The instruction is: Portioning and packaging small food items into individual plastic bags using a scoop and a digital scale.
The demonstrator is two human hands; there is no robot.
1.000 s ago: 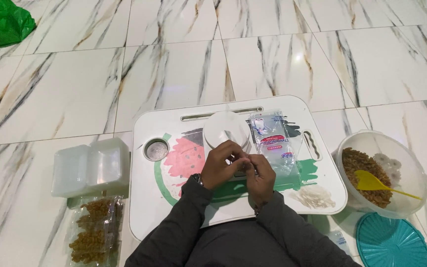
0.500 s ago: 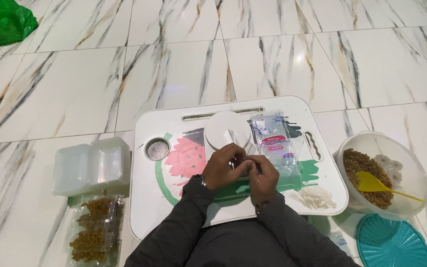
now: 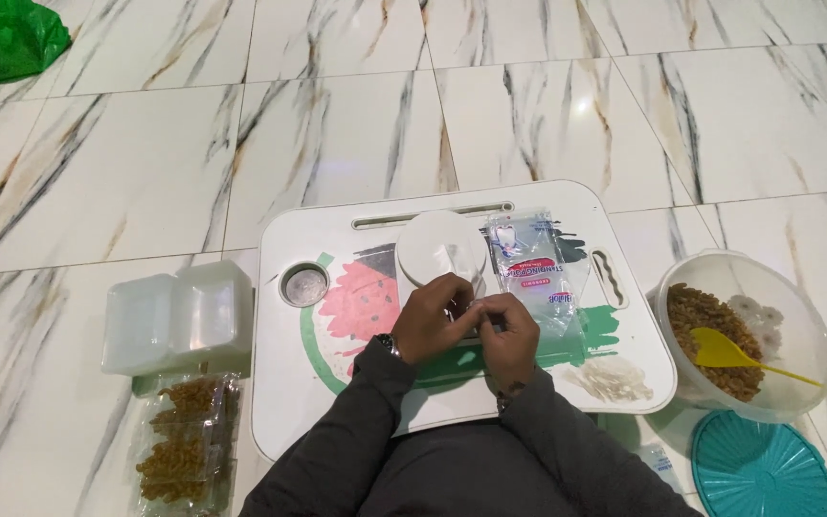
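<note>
Over the middle of the small white lap desk (image 3: 337, 421), my left hand (image 3: 435, 321) and right hand (image 3: 509, 337) met fingertip to fingertip, pinching something small between them that the fingers hid; I could not tell what it was, nor whether each hand had truly closed on it. Both hands hovered low over the desk's watermelon print, just below a round white container (image 3: 437, 247) that sat near the desk's far edge. Just right of that container lay a clear plastic packet (image 3: 528, 263) with red and blue print, its lower end reaching beside my right hand. A small heap of pale slivers (image 3: 614, 378) rested near the desk's right front corner, and a round metal-coloured lid (image 3: 304, 284) sat in the cup recess at the left. On the marble floor (image 3: 337, 124) to the right stood a clear plastic bowl (image 3: 796, 306) of brown grainy food with a yellow spoon (image 3: 734, 352) lying in it, and a teal lid (image 3: 763, 469) lay just in front of the bowl. To the left of the desk sat white foam boxes (image 3: 179, 316), with a clear bag of brown food (image 3: 184, 450) in front of them. A green plastic bag (image 3: 2, 38) lay well apart at the far left corner.
</note>
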